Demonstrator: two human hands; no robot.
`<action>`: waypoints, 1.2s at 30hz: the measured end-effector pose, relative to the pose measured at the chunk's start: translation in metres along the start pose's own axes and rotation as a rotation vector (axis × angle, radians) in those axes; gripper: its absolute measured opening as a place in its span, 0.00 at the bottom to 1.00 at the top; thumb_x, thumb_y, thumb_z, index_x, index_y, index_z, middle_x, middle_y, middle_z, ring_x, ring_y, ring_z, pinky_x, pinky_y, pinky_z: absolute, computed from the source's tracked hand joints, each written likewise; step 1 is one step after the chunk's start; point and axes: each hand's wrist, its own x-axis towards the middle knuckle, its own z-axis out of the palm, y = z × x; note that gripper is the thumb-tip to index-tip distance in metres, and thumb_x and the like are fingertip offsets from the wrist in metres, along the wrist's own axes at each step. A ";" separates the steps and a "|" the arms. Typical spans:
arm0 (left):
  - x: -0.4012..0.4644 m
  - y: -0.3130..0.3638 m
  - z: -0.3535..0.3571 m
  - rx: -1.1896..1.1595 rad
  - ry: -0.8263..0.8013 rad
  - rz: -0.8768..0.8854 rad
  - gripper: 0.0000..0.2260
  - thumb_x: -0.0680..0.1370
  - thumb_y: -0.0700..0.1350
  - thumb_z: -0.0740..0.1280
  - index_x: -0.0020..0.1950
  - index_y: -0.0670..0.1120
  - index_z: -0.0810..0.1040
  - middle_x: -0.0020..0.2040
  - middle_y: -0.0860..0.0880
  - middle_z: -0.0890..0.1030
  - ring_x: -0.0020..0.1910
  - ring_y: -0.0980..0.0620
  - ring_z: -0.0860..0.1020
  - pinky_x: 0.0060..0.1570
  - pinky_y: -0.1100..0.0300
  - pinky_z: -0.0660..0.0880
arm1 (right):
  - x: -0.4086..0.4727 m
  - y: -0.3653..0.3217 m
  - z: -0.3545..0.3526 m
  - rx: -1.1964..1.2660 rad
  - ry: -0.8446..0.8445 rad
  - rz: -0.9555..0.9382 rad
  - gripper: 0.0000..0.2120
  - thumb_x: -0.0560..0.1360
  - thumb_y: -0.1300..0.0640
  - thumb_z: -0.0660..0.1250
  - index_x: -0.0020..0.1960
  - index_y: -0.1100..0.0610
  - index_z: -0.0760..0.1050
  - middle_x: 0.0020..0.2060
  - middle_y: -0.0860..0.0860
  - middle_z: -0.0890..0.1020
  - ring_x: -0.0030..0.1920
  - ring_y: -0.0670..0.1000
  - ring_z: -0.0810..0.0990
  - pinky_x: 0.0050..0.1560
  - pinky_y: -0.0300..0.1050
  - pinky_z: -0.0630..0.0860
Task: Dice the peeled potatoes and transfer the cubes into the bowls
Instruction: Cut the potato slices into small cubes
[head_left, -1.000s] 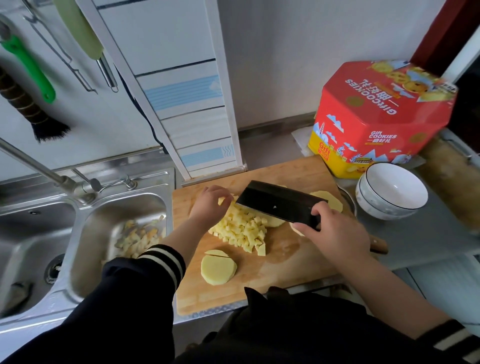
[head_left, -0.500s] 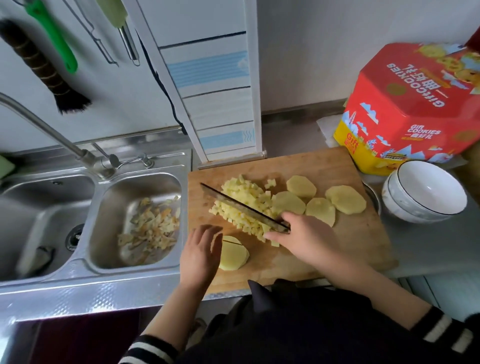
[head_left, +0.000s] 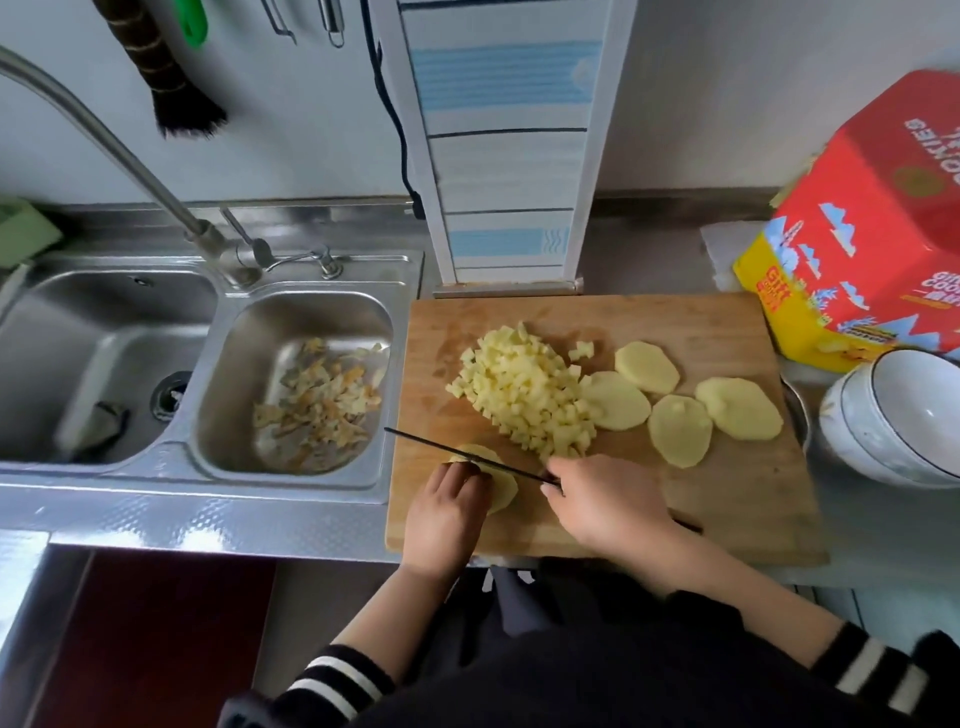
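Observation:
A pile of potato cubes (head_left: 524, 395) lies mid-board on the wooden cutting board (head_left: 727, 499). Several flat potato slices (head_left: 680, 430) lie to the right of the pile. At the board's front left, my left hand (head_left: 449, 506) presses down on a stack of potato slices (head_left: 503, 488) with curled fingers. My right hand (head_left: 605, 501) grips the handle of a dark cleaver (head_left: 462, 454), whose blade stands edge-down across that stack. Stacked white bowls (head_left: 904, 426) sit to the right of the board.
A double steel sink (head_left: 291, 364) lies left of the board, with potato peels (head_left: 322, 400) in its right basin and a tap (head_left: 109, 140) above. A red and yellow cookie box (head_left: 862, 249) stands at the back right. A metal bowl rim (head_left: 797, 415) peeks out beside the white bowls.
The cleaver moved from the cube pile down to the slice stack at the front left. My left hand came onto that stack. The camera tilted further down.

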 end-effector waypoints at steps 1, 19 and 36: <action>-0.001 -0.001 0.000 -0.004 0.015 0.014 0.02 0.72 0.40 0.69 0.41 0.44 0.77 0.41 0.47 0.76 0.39 0.44 0.74 0.28 0.52 0.72 | 0.000 0.000 0.001 -0.004 -0.007 -0.007 0.10 0.82 0.48 0.55 0.47 0.51 0.71 0.33 0.46 0.73 0.37 0.53 0.75 0.29 0.43 0.64; -0.010 -0.003 0.008 -0.079 0.092 0.032 0.04 0.76 0.39 0.68 0.48 0.42 0.82 0.45 0.46 0.77 0.42 0.46 0.73 0.38 0.55 0.73 | 0.007 -0.004 0.009 -0.157 -0.044 -0.028 0.07 0.80 0.61 0.58 0.46 0.52 0.63 0.29 0.48 0.67 0.25 0.50 0.64 0.25 0.41 0.57; -0.010 -0.001 0.010 -0.076 0.139 0.012 0.10 0.79 0.44 0.63 0.46 0.41 0.82 0.43 0.45 0.78 0.43 0.47 0.72 0.40 0.57 0.71 | 0.024 -0.007 0.011 -0.053 -0.092 -0.025 0.07 0.82 0.56 0.57 0.53 0.55 0.74 0.36 0.48 0.73 0.39 0.56 0.76 0.32 0.44 0.67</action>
